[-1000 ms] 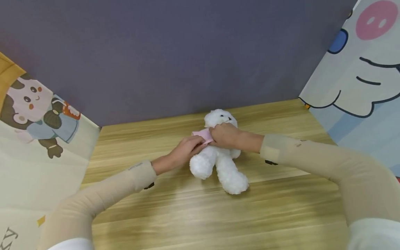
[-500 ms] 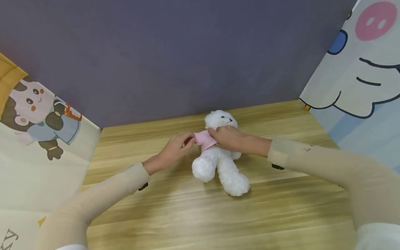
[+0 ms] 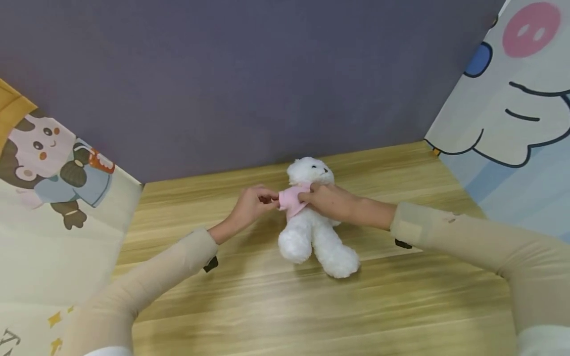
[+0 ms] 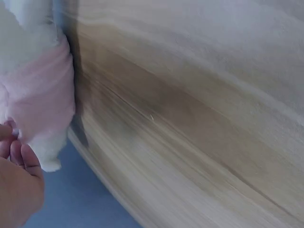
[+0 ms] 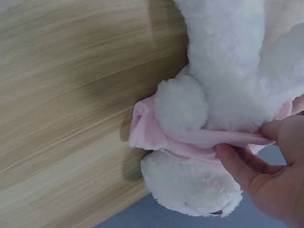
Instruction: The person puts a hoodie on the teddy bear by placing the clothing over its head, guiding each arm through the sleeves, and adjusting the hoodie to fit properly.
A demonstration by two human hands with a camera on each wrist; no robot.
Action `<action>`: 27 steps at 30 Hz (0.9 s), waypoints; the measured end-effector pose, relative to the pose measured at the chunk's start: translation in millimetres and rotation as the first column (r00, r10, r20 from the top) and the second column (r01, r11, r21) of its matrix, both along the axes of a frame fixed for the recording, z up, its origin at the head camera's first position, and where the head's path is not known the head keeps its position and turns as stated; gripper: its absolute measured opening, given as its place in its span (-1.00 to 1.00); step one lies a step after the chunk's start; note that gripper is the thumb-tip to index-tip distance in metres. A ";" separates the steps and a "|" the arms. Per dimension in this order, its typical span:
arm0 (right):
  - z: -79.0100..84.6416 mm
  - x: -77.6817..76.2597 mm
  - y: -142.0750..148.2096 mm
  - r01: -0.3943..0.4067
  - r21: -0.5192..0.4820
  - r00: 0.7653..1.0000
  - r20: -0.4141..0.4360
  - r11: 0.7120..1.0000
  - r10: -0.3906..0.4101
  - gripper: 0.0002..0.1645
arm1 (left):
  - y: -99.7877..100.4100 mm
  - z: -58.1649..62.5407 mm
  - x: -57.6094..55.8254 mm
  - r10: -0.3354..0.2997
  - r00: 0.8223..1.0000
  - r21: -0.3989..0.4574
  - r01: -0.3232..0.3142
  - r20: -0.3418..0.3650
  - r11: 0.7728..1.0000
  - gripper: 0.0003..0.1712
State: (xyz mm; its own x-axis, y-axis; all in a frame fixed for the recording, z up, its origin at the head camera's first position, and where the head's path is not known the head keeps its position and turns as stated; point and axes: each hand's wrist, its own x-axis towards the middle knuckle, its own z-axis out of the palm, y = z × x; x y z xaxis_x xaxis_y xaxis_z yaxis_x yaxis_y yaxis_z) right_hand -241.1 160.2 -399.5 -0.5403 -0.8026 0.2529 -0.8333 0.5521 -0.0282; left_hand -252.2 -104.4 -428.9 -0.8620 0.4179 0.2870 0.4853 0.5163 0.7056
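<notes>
A white plush bear [image 3: 310, 170] lies on its back on the table, its legs pointing toward me. It has a pink shirt [image 3: 291, 201] about its upper body. My left hand [image 3: 253, 206] pinches the end of the shirt's sleeve on the left side; in the left wrist view its fingertips [image 4: 28, 159] meet at the pink cloth. My right hand [image 3: 335, 202] lies across the bear's chest. As the right wrist view shows, its thumb and fingers pinch the shirt's front edge [image 5: 232, 137]. One white paw [image 5: 180, 103] shows beside the pink cloth. The right hand hides part of the chest.
The wood-grain table [image 3: 276, 306] ends at a dark grey wall [image 3: 267, 89] just behind the bear's head. Cartoon-printed panels stand on the left [image 3: 89, 207] and right [image 3: 530, 123].
My left hand has let go of the shirt's lower edge and moved up and left to the sleeve. My right hand has shifted slightly right and down, and more of the shirt shows.
</notes>
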 end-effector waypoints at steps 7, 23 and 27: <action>0.6 -0.9 -2.1 0.005 0.019 1.000 -0.003 1.000 -0.005 -0.93 | 6.5 0.9 3.1 0.018 0.998 0.023 -0.019 0.057 1.000 -0.76; 6.4 3.0 -3.4 -0.034 0.061 0.998 0.061 0.998 0.031 -0.92 | -5.0 0.7 -13.6 -0.013 1.000 -0.058 0.013 -0.009 0.998 -0.90; 8.0 3.9 -3.2 -0.056 0.072 0.996 0.068 0.996 0.051 -0.90 | -12.3 -0.7 -25.7 -0.016 0.999 -0.045 0.018 0.045 0.999 -0.90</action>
